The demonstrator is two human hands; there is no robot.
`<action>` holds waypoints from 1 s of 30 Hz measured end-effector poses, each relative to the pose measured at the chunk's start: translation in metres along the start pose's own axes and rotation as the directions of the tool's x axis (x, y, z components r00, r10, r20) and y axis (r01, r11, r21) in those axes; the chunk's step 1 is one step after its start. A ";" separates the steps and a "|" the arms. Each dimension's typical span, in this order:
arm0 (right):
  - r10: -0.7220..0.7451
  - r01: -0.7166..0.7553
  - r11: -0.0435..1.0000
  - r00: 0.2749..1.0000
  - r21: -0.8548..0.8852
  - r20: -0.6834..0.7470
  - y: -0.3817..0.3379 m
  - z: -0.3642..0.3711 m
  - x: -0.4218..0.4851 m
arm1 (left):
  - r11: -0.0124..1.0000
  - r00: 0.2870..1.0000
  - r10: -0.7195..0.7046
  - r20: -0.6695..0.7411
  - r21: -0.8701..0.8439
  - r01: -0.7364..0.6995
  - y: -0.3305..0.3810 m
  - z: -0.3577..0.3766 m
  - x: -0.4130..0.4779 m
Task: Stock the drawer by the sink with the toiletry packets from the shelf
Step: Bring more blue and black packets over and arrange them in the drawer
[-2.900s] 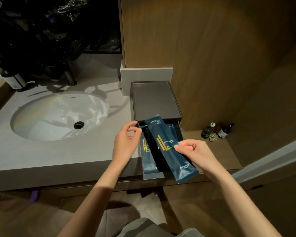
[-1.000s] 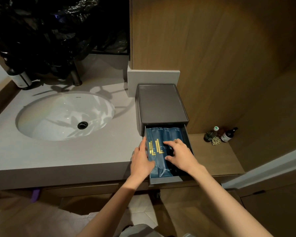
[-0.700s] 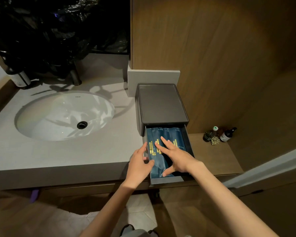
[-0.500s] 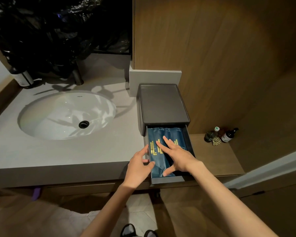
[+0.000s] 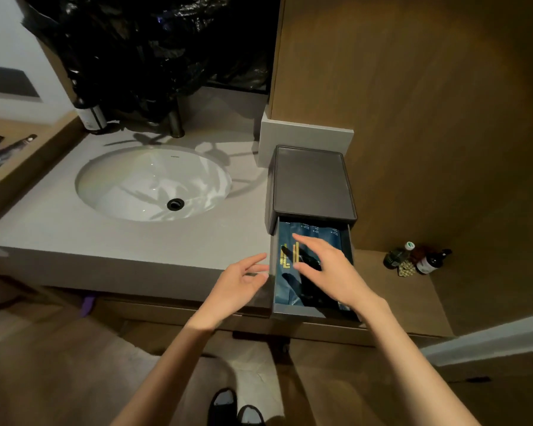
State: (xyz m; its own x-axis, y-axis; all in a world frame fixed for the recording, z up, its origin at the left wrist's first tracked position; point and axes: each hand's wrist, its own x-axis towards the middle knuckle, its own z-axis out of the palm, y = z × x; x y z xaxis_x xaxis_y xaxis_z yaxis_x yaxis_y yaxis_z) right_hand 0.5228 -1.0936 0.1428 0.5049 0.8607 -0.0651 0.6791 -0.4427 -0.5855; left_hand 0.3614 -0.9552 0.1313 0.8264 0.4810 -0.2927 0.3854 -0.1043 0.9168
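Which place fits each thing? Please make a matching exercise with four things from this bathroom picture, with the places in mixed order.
Things
1. blue packets
2. small bottles
3. left hand
4. black plastic bag

Places
A. on the wooden ledge, right of the drawer unit
B. behind the sink
C. inside the open drawer
D. over the countertop edge, left of the drawer

Pairs: 1-C, 2-A, 3-D, 4-B

A pale grey counter (image 5: 130,241) holds an inset oval white sink (image 5: 117,186), a dark drawer box (image 5: 311,179) at its right end, and a bottle (image 5: 90,116) at the back left. Small bottles (image 5: 425,261) stand on a lower wooden shelf (image 5: 391,296).
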 end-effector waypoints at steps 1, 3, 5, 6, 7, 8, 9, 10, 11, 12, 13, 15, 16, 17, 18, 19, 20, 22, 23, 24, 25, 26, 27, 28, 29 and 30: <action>-0.010 0.013 0.996 0.999 0.088 -0.044 -0.009 0.000 -0.004 | 1.000 0.999 0.005 -0.045 -0.029 -0.006 0.000 -0.007 -0.008; -0.003 0.031 0.964 0.994 0.264 -0.106 -0.028 0.005 -0.011 | 0.995 0.991 0.004 -0.134 -0.100 -0.017 -0.003 -0.024 -0.027; -0.002 0.054 0.922 0.991 0.384 -0.133 -0.046 0.014 -0.017 | 0.985 0.975 -0.011 -0.221 -0.172 -0.028 -0.009 -0.041 -0.047; -0.012 0.067 0.907 0.991 0.417 -0.133 -0.055 0.021 -0.021 | 0.976 0.962 -0.028 -0.273 -0.216 -0.033 -0.014 -0.049 -0.057; -0.025 0.077 0.895 0.992 0.438 -0.124 -0.063 0.029 -0.024 | 0.963 0.942 -0.052 -0.331 -0.266 -0.040 -0.020 -0.056 -0.069; -0.040 0.083 0.888 0.994 0.452 -0.104 -0.071 0.037 -0.027 | 0.950 0.918 -0.076 -0.388 -0.307 -0.051 -0.027 -0.062 -0.080; -0.054 0.082 0.884 0.996 0.460 -0.074 -0.079 0.047 -0.030 | 0.941 0.893 -0.095 -0.440 -0.333 -0.064 -0.036 -0.068 -0.092; -0.066 0.074 0.883 0.997 0.463 -0.035 -0.087 0.058 -0.032 | 0.935 0.869 -0.111 -0.483 -0.348 -0.074 -0.045 -0.074 -0.105; -0.076 0.065 0.884 0.997 0.462 0.005 -0.094 0.069 -0.033 | 0.930 0.846 -0.132 -0.517 -0.359 -0.075 -0.056 -0.079 -0.116; -0.082 0.053 0.885 0.996 0.463 0.043 -0.102 0.081 -0.034 | 0.927 0.824 -0.158 -0.545 -0.369 -0.066 -0.066 -0.086 -0.128; -0.087 0.041 0.884 0.993 0.467 0.077 -0.109 0.093 -0.034 | 0.924 0.803 -0.185 -0.566 -0.379 -0.054 -0.075 -0.094 -0.139; -0.090 0.016 0.883 0.987 0.469 0.136 -0.123 0.119 -0.034 | 0.916 0.767 -0.225 -0.602 -0.398 -0.043 -0.094 -0.110 -0.160; -0.087 0.001 0.884 0.983 0.468 0.162 -0.132 0.132 -0.033 | 0.913 0.750 -0.242 -0.615 -0.406 -0.039 -0.104 -0.120 -0.169; -0.081 -0.014 0.884 0.979 0.467 0.184 -0.141 0.145 -0.031 | 0.909 0.738 -0.257 -0.624 -0.415 -0.034 -0.113 -0.130 -0.178; -0.074 -0.030 0.884 0.977 0.467 0.202 -0.151 0.158 -0.029 | 0.905 0.731 -0.272 -0.626 -0.425 -0.027 -0.122 -0.140 -0.187; -0.067 -0.042 0.884 0.975 0.466 0.214 -0.161 0.172 -0.026 | 0.900 0.727 -0.286 -0.624 -0.435 -0.020 -0.132 -0.152 -0.194; -0.058 -0.055 0.881 0.973 0.469 0.223 -0.173 0.186 -0.022 | 0.896 0.726 -0.298 -0.619 -0.444 -0.010 -0.142 -0.166 -0.201; -0.036 -0.083 0.874 0.972 0.478 0.234 -0.196 0.211 -0.012 | 0.889 0.723 -0.327 -0.609 -0.457 0.017 -0.160 -0.195 -0.212; -0.019 -0.103 0.868 0.971 0.486 0.240 -0.211 0.226 -0.007 | 0.886 0.717 -0.341 -0.607 -0.462 0.030 -0.169 -0.215 -0.218; -0.007 -0.117 0.861 0.970 0.495 0.241 -0.228 0.239 -0.002 | 0.884 0.712 -0.349 -0.610 -0.466 0.034 -0.178 -0.236 -0.222; 0.000 -0.127 0.852 0.970 0.508 0.242 -0.245 0.252 0.004 | 0.886 0.708 -0.350 -0.614 -0.462 0.037 -0.186 -0.258 -0.226; 0.006 -0.138 0.842 0.969 0.521 0.246 -0.262 0.265 0.010 | 0.891 0.708 -0.348 -0.615 -0.452 0.045 -0.195 -0.279 -0.230; 0.014 -0.148 0.834 0.969 0.531 0.248 -0.280 0.277 0.015 | 0.896 0.711 -0.344 -0.614 -0.440 0.055 -0.202 -0.300 -0.233; 0.020 -0.154 0.828 0.969 0.539 0.247 -0.297 0.288 0.021 | 0.900 0.718 -0.339 -0.608 -0.431 0.059 -0.208 -0.320 -0.236; 0.025 -0.158 0.825 0.970 0.543 0.243 -0.315 0.298 0.027 | 0.903 0.726 -0.332 -0.602 -0.425 0.061 -0.214 -0.341 -0.237; 0.028 -0.161 0.822 0.969 0.546 0.244 -0.332 0.307 0.032 | 0.906 0.733 -0.327 -0.596 -0.419 0.064 -0.219 -0.360 -0.238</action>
State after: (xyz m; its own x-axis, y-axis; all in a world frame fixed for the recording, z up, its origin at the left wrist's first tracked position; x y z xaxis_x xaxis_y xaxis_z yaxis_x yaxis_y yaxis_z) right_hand 0.1497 -0.8416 0.0872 0.3780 0.8835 -0.2766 0.1858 -0.3651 -0.9122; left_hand -0.0679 -0.7334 0.0981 0.2351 0.9058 -0.3525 0.2300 0.3005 0.9256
